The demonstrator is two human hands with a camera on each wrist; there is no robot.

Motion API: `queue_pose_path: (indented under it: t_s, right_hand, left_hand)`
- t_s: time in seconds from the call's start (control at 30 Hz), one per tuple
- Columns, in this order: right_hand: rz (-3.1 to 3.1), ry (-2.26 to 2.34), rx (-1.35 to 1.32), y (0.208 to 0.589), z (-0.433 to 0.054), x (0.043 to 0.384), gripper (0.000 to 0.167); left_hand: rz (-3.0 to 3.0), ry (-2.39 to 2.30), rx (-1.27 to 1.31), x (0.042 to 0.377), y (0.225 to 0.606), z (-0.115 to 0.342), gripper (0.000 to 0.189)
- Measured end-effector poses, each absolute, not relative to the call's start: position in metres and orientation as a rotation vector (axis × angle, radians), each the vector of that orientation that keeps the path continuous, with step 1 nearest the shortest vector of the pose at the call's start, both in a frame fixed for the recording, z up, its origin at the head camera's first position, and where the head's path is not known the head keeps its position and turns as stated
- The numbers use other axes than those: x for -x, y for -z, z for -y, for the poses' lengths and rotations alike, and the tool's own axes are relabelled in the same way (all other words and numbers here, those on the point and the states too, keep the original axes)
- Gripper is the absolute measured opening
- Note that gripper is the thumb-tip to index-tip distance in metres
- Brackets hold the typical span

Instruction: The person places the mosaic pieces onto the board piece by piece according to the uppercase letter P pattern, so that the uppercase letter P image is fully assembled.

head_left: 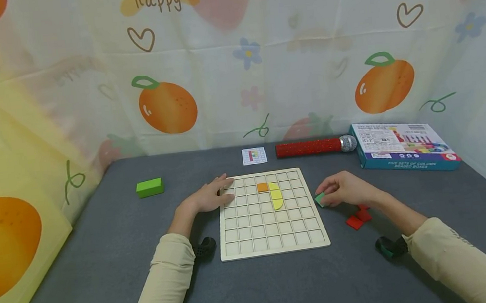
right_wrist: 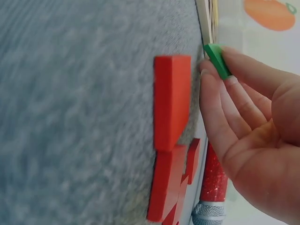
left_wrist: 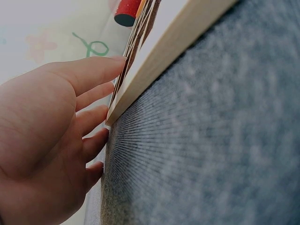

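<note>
I see the right hand (head_left: 339, 190) pinching a green tile (head_left: 319, 200) between its fingers, just right of the grid board (head_left: 272, 229); the left hand (head_left: 206, 198), fingers extended, touches the board's left edge, gripping nothing.

Head view: even light, soft shadows | wrist views: dimmer — near tabletop (left_wrist: 220, 126) blurred

"happy" twice on cloth (head_left: 218, 94); "FIVE SETS OF COLUMN BEADED BOXES" on box (head_left: 404, 147).
</note>
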State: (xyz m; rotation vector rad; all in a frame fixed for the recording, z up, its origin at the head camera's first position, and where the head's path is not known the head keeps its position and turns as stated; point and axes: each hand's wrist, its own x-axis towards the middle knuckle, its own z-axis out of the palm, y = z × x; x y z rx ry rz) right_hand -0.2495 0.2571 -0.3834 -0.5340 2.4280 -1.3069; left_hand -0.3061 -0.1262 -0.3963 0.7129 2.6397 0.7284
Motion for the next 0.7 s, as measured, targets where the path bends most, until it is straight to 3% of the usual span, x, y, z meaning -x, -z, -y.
queue_pose_path:
  t_s: [0.7]
  right_hand:
    - [-2.348, 1.479, 0.355, 0.382, -0.225, 0.254, 0.033]
  left_hand:
    - [-2.636, -0.735, -0.707, 0.306, 0.397, 0.126, 0.060]
